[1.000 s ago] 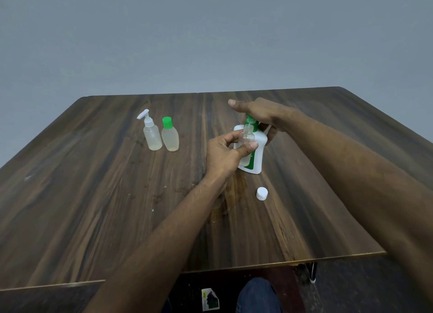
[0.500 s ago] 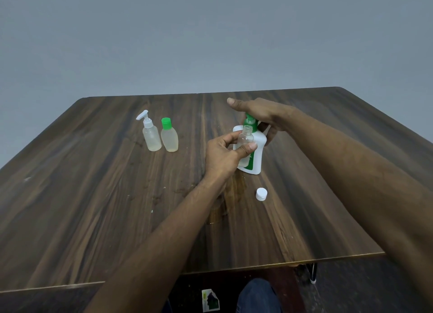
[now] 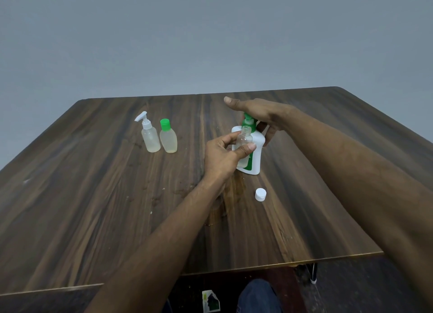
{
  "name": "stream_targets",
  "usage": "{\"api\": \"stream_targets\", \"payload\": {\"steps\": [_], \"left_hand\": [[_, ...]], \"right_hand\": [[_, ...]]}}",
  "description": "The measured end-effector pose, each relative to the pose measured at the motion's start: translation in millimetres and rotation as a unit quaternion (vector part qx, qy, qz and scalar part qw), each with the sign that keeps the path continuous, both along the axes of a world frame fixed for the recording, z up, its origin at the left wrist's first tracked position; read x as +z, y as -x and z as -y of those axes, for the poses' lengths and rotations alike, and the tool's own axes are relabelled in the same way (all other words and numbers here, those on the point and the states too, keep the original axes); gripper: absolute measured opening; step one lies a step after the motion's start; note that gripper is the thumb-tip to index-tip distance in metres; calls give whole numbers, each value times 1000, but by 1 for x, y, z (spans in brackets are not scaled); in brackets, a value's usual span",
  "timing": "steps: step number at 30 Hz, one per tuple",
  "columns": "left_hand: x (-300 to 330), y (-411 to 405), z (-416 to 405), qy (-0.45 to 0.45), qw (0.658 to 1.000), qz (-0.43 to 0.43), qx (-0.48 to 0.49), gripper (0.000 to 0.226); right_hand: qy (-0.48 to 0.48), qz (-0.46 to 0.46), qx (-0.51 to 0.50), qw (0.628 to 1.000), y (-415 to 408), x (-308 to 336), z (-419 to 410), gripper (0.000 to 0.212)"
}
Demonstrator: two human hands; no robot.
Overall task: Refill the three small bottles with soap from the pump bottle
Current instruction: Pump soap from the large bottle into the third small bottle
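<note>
A white pump bottle (image 3: 256, 153) with a green pump head (image 3: 248, 121) stands mid-table. My right hand (image 3: 260, 112) lies over the pump head, thumb stretched out to the left and fingers bent down behind the bottle's shoulder. My left hand (image 3: 221, 159) pinches a small clear uncapped bottle (image 3: 244, 140) upright in front of the pump bottle, its open mouth just under the spout. Its white cap (image 3: 260, 194) lies on the table nearer to me. Two more small bottles stand to the left: one with a white pump top (image 3: 150, 136), one with a green cap (image 3: 168, 140).
The dark wooden table (image 3: 93, 207) has a wet smear (image 3: 234, 190) below my left hand. Its front edge runs close to me; my knee (image 3: 257, 296) and a table leg (image 3: 314, 273) show beneath. A plain grey wall is behind.
</note>
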State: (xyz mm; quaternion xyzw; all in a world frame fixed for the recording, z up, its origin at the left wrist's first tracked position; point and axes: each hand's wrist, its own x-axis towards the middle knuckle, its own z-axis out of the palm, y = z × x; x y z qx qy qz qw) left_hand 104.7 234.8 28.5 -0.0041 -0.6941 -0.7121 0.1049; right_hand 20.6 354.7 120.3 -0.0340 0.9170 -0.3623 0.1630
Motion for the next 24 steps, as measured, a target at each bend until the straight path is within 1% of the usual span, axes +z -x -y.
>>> {"api": "stream_targets", "payload": {"steps": [3,7,9,12,15,18,21,24], "left_hand": [[0,0,0,-1,1000,-5,-2,32],[1,-1,0,0,1000,-9,-4,30],[2,-1,1,-1,1000,-10,-6,30],[2,-1,0,-1,1000,-9,-6,31],[2,-1,0,0,1000,-2,-7,33],[2,-1,-1,0,1000,-1,-5,38],[3,-1,0,2,1000,1,-5,38],[2,-1,0,7,1000,-1,-3,39]], "right_hand": [[-9,-14,-9,1000,2,-5,1,76],[-13,-35,-21,999,5,-11,2,73],[-12,-38,-23,999,3,-10,3,75],[0,-20,-13,1000,0,-6,2,79],[7,-3,-6,1000,-1,-2,1,77],[3,-11,-4,1000,2,-4,0,71],[-9,-26,-16,999,5,-9,1,75],[-16,-44,-20,999,6,-12,1,75]]}}
